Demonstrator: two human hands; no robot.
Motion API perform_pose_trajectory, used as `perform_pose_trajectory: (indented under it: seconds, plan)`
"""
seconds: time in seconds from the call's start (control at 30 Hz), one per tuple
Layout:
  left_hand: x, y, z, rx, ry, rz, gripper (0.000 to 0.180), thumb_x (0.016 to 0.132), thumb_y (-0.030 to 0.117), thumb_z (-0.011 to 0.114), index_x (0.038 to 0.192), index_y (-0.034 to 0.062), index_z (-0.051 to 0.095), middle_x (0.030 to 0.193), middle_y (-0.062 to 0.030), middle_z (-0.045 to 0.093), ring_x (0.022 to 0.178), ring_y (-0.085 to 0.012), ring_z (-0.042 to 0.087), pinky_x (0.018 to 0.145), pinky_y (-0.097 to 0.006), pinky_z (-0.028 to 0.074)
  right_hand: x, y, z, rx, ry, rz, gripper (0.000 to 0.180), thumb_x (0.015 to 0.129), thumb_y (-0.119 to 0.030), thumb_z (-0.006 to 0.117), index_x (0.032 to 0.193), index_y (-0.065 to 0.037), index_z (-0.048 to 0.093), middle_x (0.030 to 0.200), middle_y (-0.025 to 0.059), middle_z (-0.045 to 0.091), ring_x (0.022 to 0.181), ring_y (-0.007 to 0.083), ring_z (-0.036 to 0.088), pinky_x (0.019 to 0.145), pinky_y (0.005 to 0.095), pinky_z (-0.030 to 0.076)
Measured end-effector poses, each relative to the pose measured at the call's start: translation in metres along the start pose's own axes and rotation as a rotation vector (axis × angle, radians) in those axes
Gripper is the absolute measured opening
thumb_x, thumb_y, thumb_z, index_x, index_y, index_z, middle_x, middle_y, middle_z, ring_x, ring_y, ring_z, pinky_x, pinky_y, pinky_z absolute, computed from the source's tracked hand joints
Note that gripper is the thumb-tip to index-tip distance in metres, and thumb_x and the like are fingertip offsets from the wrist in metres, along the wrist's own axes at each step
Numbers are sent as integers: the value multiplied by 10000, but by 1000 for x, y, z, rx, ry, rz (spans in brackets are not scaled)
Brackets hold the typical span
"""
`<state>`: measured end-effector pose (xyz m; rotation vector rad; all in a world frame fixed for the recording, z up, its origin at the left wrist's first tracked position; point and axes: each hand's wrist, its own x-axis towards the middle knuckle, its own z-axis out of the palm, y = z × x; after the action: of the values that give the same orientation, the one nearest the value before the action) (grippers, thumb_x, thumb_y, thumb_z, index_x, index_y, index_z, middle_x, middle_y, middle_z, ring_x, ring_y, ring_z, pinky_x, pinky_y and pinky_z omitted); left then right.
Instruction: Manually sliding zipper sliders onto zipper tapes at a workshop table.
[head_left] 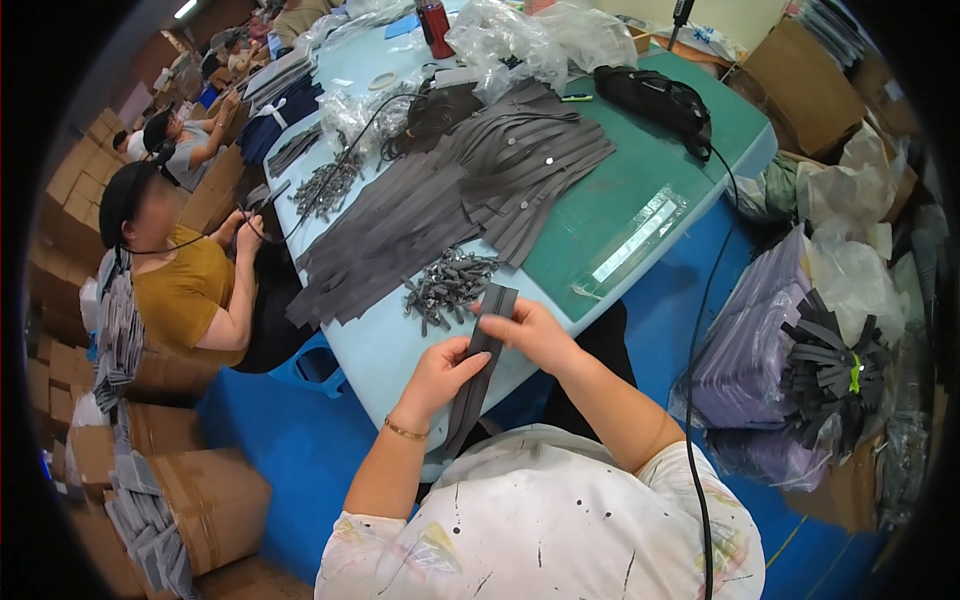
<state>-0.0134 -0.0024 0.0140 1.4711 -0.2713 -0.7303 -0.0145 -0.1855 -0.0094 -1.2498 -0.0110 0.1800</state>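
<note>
Both of my hands hold one dark grey strap point(482, 362) at the near edge of the light blue table point(385, 350). My left hand point(440, 372) grips its middle from the left side. My right hand point(530, 330) pinches its upper end. The strap's lower end hangs down past the table edge toward my lap. Just beyond my hands lies a small heap of grey metal clips point(447, 285). Further back a large pile of the same grey straps point(450, 195) spreads across the table.
A green cutting mat point(640, 170) covers the table's right part, with a black corded tool point(660, 100) on it. Clear plastic bags point(530, 35) lie at the back. A person in a mustard shirt point(185, 290) sits at left. Bagged straps point(790, 370) and cardboard boxes point(200, 500) stand around.
</note>
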Motion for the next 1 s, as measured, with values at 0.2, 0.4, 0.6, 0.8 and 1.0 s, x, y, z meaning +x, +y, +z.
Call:
perform_pose_trajectory:
  seconds: [0.2,0.4,0.6,0.8,1.0]
  plan:
    - [15,16,4,92,49,64,128,873,121,579,917,2,594,774,19,577,671,-39,504,575,-195,415,0,-10,-4,-238,18,-160,191,848,-190,633,864,-1,653,674,20,608,585,57,520,510,227,420]
    - [79,81,11,285,-44,76,153,850,137,588,815,-12,589,683,-17,586,627,-69,548,556,-225,435,39,-62,-33,-173,412,-348,332,874,-237,596,699,44,570,564,75,582,447,118,551,398,266,414]
    - [204,118,-16,756,159,464,287,785,193,648,993,0,603,798,-105,653,746,-192,630,639,-311,491,129,-108,-97,-299,659,-503,391,873,-300,589,692,40,520,556,113,592,416,164,568,399,296,435]
    - [210,96,-39,1379,655,570,357,763,148,647,1108,96,573,1023,-114,574,976,-303,538,837,-411,427,184,-85,-187,-517,732,-182,393,844,-330,611,758,46,544,654,145,627,525,206,642,452,315,481]
    - [85,64,-107,1265,977,687,294,760,115,638,1048,89,581,1024,-115,545,999,-295,496,874,-398,386,151,-79,-219,-583,649,26,483,860,-462,546,739,5,577,596,60,573,472,126,540,434,258,433]
